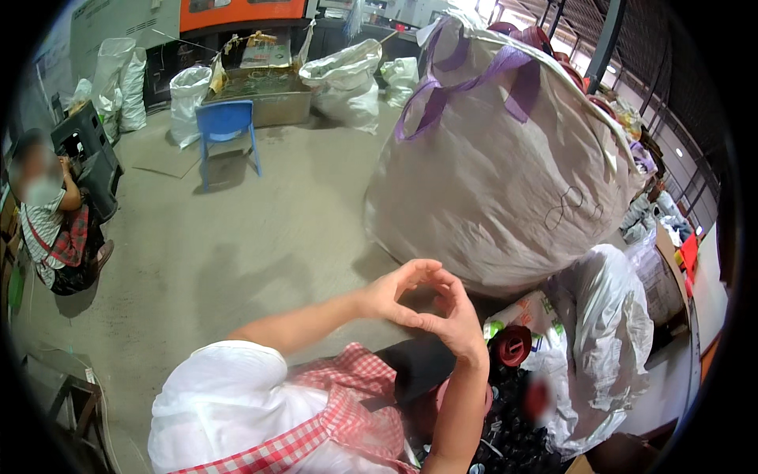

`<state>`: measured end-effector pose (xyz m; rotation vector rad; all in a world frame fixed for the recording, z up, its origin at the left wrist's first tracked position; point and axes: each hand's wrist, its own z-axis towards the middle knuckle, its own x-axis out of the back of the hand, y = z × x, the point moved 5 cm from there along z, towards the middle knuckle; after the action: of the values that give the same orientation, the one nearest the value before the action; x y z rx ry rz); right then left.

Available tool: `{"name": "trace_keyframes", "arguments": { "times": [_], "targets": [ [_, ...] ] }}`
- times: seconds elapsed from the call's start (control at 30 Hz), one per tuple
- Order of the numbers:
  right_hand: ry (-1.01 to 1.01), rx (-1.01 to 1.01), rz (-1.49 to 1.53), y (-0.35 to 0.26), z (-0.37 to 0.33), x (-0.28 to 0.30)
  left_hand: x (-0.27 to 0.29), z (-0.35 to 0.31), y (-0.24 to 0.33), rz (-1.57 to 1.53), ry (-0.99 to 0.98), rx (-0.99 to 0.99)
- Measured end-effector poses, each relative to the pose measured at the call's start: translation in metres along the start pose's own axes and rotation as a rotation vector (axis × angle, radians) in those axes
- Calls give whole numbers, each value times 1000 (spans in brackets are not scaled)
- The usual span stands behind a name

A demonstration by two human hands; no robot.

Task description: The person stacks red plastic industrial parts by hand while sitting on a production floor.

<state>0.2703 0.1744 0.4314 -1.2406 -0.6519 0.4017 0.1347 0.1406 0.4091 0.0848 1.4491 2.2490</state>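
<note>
My left hand and my right hand meet in front of me, their fingertips and thumbs touching to form a rough ring. The fingers are curved, and I see nothing held in either hand. Below and beside my right forearm lies a heap of small black parts. A dark red round plastic piece sits at the heap's upper edge. Part of a pinkish-red round thing shows behind my right forearm, mostly hidden.
A huge pale bulk bag with purple straps stands just beyond my hands. White sacking is at the right. A blue chair and white sacks stand farther off. Another person sits at the left.
</note>
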Motion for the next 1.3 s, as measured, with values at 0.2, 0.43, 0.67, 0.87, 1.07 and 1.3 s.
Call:
{"name": "trace_keyframes", "arguments": {
  "times": [0.2,0.43,0.67,0.87,1.07,1.3],
  "targets": [
    [40,-29,-25,0,-5,4,-1,3,-13,23,6,22],
    [504,187,462,21,-31,48,36,6,-71,-428,286,226],
    [1354,401,381,86,-182,184,-7,-36,-177,766,67,308],
    [1858,-114,113,159,-379,214,-36,-64,-210,750,-156,354],
    [1628,-816,-29,315,-498,172,-98,-40,-156,847,-355,-247],
    [577,-1426,-683,337,-399,94,-187,-21,-176,827,-758,-294]
  ]
}}
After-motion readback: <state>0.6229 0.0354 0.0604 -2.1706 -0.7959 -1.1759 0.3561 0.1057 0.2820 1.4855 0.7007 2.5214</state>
